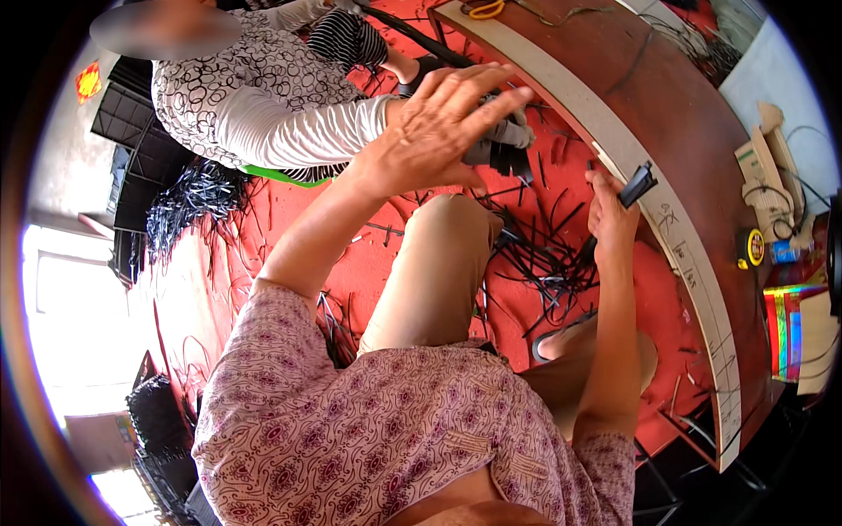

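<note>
My left hand (443, 131) is raised in the upper middle, its fingers spread and holding nothing. It overlaps the co-worker's white sleeve in the picture; whether they touch I cannot tell. At the right, beside the table's pale edge, my right hand (611, 210) is closed around a black bundle (638, 184) that looks like flat plastic strips. One end of the bundle sticks out above the fist. Loose black strips (553, 263) lie in a tangle on the red floor below, between my two hands.
A co-worker (272, 96) sits at the upper left, a gloved hand (513, 131) near a black piece (510, 164). The reddish-brown table (667, 105) curves along the right, with scissors (484, 9), a tape measure (751, 248) and a torn carton (770, 171). Dark strips (195, 210) are heaped at the left.
</note>
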Tool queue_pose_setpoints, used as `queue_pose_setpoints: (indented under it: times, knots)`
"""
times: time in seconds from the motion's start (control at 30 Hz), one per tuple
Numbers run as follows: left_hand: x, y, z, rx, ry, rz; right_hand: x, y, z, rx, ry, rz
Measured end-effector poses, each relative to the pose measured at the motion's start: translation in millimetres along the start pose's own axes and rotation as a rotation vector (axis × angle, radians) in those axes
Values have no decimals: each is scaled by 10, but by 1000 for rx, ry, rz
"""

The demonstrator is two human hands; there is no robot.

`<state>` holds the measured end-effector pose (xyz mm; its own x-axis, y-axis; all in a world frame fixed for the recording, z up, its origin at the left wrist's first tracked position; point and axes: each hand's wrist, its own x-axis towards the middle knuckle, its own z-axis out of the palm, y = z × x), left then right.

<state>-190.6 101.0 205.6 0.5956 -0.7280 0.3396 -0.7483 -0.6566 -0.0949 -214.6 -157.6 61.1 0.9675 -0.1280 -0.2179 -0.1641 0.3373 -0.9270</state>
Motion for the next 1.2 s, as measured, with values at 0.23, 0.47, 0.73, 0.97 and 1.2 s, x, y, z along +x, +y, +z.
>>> queue_pose_setpoints:
  times: [0.23,0.47,0.73,0.97,1.2]
  knots:
    - [346,119,531,91,-76,148,-21,-44,-202,51,115,-45]
    - [473,-34,904,115,-264,297,-159,-187,-186,79,125,-92]
    - [346,-118,1419,-45,-437,282,-324,-325,-210,113,145,-130]
    - [309,-207,1518,-428,-713,28,-377,-484,-475,148,250,-174]
    - [158,-242,1503,-442,-736,-37,-488,-504,-657,174,307,-216]
